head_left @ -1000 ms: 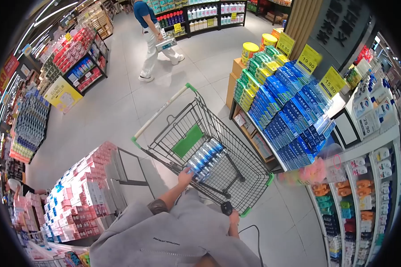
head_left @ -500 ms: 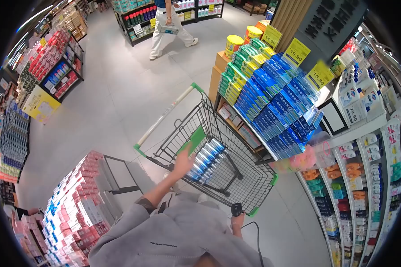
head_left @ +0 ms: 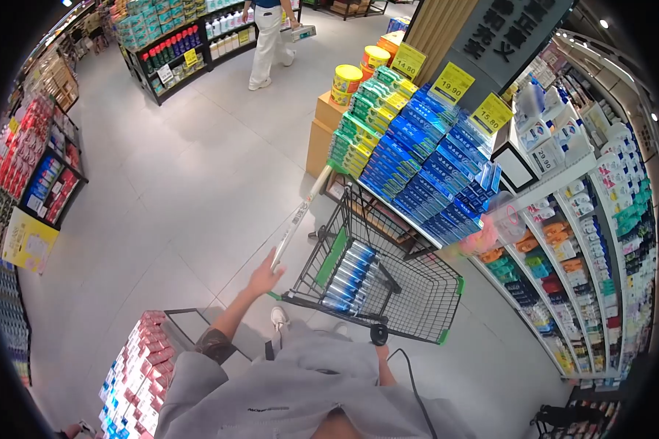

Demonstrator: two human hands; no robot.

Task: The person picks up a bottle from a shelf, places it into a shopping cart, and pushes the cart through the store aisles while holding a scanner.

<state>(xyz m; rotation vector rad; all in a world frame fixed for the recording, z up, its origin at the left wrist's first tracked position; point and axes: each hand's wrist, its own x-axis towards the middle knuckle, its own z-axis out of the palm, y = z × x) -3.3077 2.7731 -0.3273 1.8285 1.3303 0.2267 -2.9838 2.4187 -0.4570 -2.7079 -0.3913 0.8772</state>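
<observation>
My left hand is on the white handle of a wire shopping cart, near the handle's lower end, with the thumb and fingers around the bar. Inside the cart lies a bundle of blue and silver cans or bottles, beside a green panel. By the cart's near side, my right hand is closed on a round black device with a black cable; its fingers are mostly hidden.
Stacked blue and green boxes stand beyond the cart, under yellow price tags. Curved shelves line the right. Pink and white boxes are stacked at lower left. A person in white trousers walks near the top, carrying something.
My left hand has moved from above the cart's basket to its handle. The view has shifted, with the box display and walking person now seen differently. My right hand still holds the device.
</observation>
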